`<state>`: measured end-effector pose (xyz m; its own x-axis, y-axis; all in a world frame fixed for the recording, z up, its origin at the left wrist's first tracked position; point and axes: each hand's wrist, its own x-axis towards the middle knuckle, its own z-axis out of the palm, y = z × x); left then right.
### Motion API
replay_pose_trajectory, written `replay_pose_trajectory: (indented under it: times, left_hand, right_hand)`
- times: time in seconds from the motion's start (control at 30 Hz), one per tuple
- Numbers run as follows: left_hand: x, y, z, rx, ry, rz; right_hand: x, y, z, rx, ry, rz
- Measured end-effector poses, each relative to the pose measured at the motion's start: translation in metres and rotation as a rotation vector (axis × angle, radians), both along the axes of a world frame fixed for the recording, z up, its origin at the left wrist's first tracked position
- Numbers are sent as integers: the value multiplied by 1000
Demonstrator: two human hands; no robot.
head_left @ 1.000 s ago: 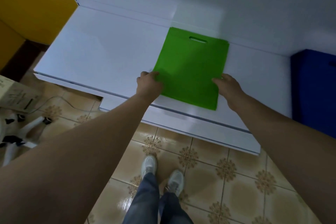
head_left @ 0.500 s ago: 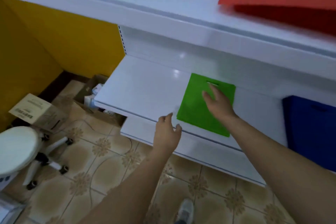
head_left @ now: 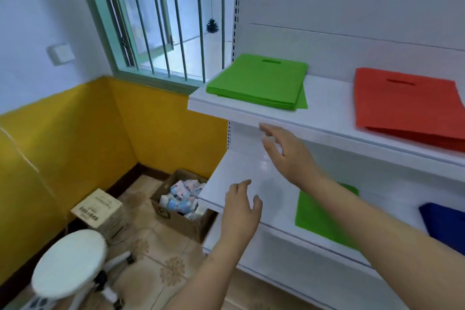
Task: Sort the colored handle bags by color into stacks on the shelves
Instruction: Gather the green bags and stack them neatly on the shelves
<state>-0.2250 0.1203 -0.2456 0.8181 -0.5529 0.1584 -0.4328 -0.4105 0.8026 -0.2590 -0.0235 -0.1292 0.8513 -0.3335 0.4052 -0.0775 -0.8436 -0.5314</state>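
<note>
A stack of green handle bags (head_left: pixel 259 82) lies at the left end of the upper white shelf (head_left: pixel 327 122), with a stack of red handle bags (head_left: pixel 407 103) to its right. On the lower shelf (head_left: pixel 241 173) a single green bag (head_left: pixel 317 216) lies flat, partly hidden behind my right forearm, and a blue bag (head_left: pixel 442 221) sits at the right edge. My right hand (head_left: pixel 286 153) hovers with fingers spread just below the upper shelf's front lip, holding nothing. My left hand (head_left: pixel 241 211) is raised lower down, in front of the lower shelf's edge, fingers relaxed and empty.
A white round stool (head_left: pixel 70 262) on castors stands at the lower left. An open cardboard box (head_left: pixel 183 204) of small packets and a closed carton (head_left: pixel 99 211) sit on the tiled floor by the yellow wall. A barred window (head_left: pixel 163 20) is above.
Both hands left the green bag on the lower shelf and rose. My right hand lifted toward the upper shelf's lip. The view tilted up, bringing the upper stacks into sight.
</note>
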Motion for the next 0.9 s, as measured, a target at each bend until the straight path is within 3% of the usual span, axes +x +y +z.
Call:
replay_pose_trajectory:
  times: [0.2, 0.43, 0.57, 0.7, 0.8, 0.9]
  left_hand:
    - [46, -8, 75, -186, -177, 39]
    - [124, -70, 146, -264, -364, 75]
    - [177, -108, 161, -121, -489, 166]
    - [232, -128, 165, 49, -411, 179]
    - [242, -138, 159, 296, -437, 198]
    - [245, -142, 155, 370, -465, 197]
  right_hand:
    - [38, -31, 65, -110, -151, -77]
    - [106, -128, 78, -137, -127, -298]
    - [157, -191, 83, -125, 104, -449]
    - [195, -231, 76, -132, 412, -548]
    - [208, -242, 52, -92, 427, -552]
    - [213, -249, 46, -177, 412, -558]
